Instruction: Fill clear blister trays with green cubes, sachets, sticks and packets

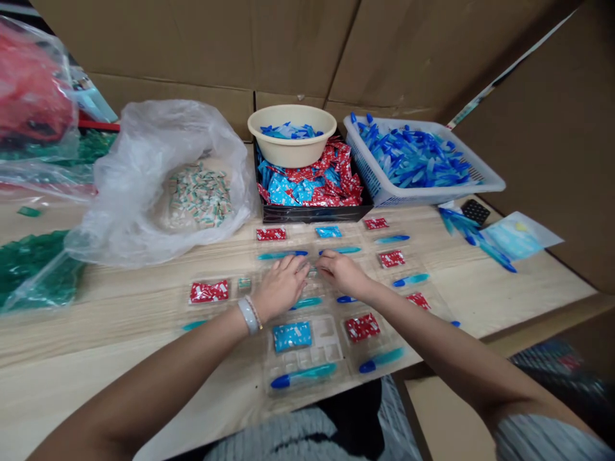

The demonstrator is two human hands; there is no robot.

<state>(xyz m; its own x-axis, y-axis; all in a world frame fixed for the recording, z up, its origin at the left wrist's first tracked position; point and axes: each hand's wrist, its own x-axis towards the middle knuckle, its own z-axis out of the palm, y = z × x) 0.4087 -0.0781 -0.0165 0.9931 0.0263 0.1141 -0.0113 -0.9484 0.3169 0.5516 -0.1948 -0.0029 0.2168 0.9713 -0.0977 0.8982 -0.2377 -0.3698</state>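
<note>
My left hand (283, 285) is palm down over the clear plastic trays, its fingertips drawn together and bent downward. Close to its right, my right hand (343, 272) has thumb and fingers pinched at about the same spot. Whatever lies between the fingertips of either hand is too small or hidden to make out. Around them, the clear trays (329, 352) hold red printed packets (362, 327), blue printed packets (292, 337) and pen-shaped blue-and-teal pieces (303, 375). A small green-striped piece (244, 283) sits in a compartment left of my left hand.
Behind stand a clear bag (120, 192) of small striped pieces (199, 195), a black box (312, 213) of packets, a cream bowl (292, 150) resting on it, and a white basket (427, 194) of blue pieces. Green pieces (38, 272) lie left; cardboard (298, 51) walls the back.
</note>
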